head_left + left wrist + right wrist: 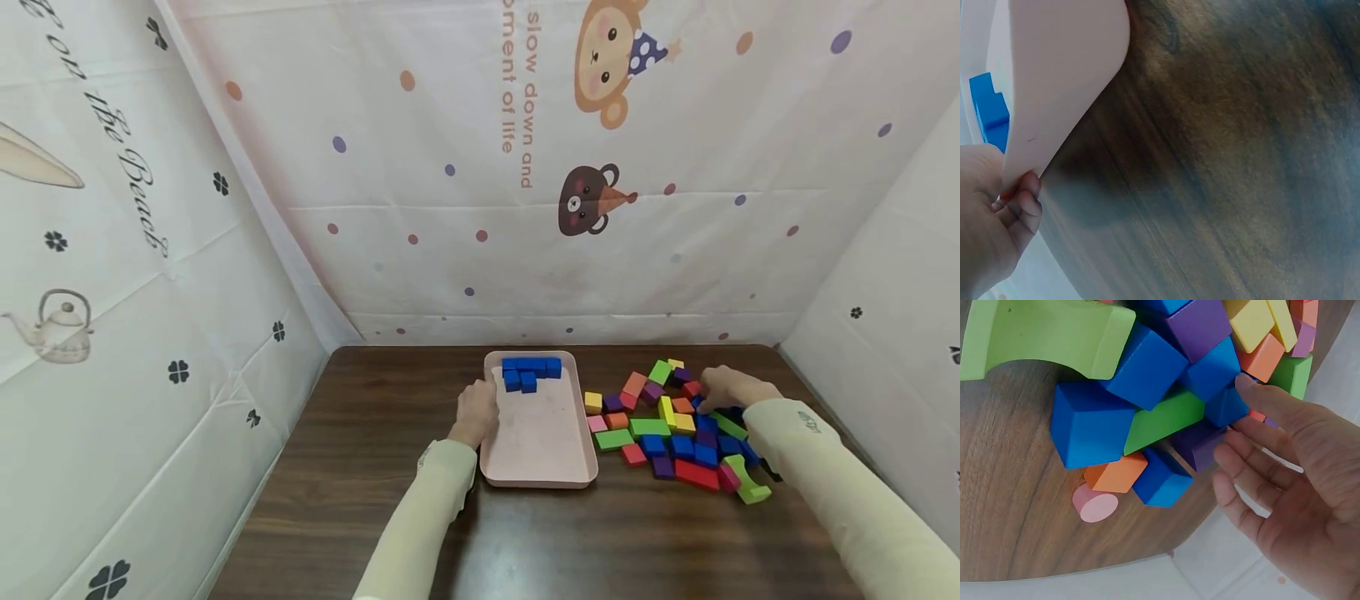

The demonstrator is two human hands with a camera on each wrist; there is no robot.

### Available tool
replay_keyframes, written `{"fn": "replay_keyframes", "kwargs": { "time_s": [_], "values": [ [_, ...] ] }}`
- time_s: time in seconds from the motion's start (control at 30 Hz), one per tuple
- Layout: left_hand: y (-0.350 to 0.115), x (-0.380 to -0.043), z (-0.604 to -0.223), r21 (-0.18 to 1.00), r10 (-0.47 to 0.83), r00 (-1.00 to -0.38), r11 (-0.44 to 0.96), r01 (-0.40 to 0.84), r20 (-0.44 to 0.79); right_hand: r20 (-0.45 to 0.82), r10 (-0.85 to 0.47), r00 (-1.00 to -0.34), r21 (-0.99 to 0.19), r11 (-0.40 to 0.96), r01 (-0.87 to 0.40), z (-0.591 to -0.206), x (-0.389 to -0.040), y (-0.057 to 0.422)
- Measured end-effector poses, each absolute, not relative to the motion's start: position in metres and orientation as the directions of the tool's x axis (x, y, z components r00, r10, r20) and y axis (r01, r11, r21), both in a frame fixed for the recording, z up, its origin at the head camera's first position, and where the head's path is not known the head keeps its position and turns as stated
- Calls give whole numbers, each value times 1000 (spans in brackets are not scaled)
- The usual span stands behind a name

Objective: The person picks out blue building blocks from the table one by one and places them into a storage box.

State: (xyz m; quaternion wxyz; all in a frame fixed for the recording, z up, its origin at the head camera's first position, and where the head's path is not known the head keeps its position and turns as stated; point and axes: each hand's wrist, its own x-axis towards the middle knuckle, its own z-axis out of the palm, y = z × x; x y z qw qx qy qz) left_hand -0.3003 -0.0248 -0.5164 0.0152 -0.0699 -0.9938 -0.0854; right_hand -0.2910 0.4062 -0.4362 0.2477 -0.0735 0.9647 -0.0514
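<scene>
My left hand (477, 410) grips the left rim of a pale pink tray (536, 450); in the left wrist view, the hand (988, 219) pinches the tray wall (1063, 81). Several blue blocks (532, 367) stand inside the tray at its far end. Over the far right of a pile of coloured blocks is my right hand (733, 388). The right wrist view has its thumb and index finger on either side of a blue block (1225, 407), the other fingers loosely bent. Beside that block lie another blue block (1211, 369), a green block (1169, 419) and a purple block (1197, 445).
The pile right of the tray mixes red blocks (696, 474), green blocks (649, 427), yellow, orange and purple ones. A light green arch (746, 482) lies at its near right. Printed cloth walls (450, 267) stand behind and beside the brown wooden table (360, 467).
</scene>
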Motion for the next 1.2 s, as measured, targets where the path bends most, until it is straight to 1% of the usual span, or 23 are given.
{"fn": "replay_keyframes", "kwargs": {
  "time_s": [0.27, 0.33, 0.43, 0.47, 0.57, 0.67, 0.8, 1.0, 1.2],
  "values": [
    [-25, -296, -517, 99, 96, -994, 990, 101, 51, -430, -172, -887, -105, 985, -140, -443, -291, 403],
    [-25, -295, -519, 91, 85, -994, 992, 91, 65, -421, -177, -890, -116, 983, -141, -441, -293, 402],
    [-27, -292, -522, 89, 80, -992, 992, 89, 97, -415, -166, -895, -147, 983, -114, -429, -297, 399],
    [-27, -292, -523, 93, 79, -991, 992, 89, 105, -415, -161, -895, -175, 980, -95, -423, -299, 396],
    [-29, -292, -523, 100, 78, -990, 991, 90, 115, -388, -178, -904, -222, 970, -96, -401, -305, 384],
    [-31, -295, -524, 101, 81, -989, 991, 93, 121, -317, -237, -918, -231, 958, -167, -384, -315, 363],
    [-32, -296, -527, 79, 82, -986, 992, 94, 145, -233, -330, -915, -195, 937, -288, -375, -329, 322],
    [-29, -297, -527, 85, 52, -988, 994, 65, 146, -181, -439, -880, -204, 892, -403, -375, -337, 253],
    [-21, -297, -527, 126, 39, -989, 990, 58, 145, -105, -509, -854, -142, 858, -493, -392, -340, 208]
  ]
}}
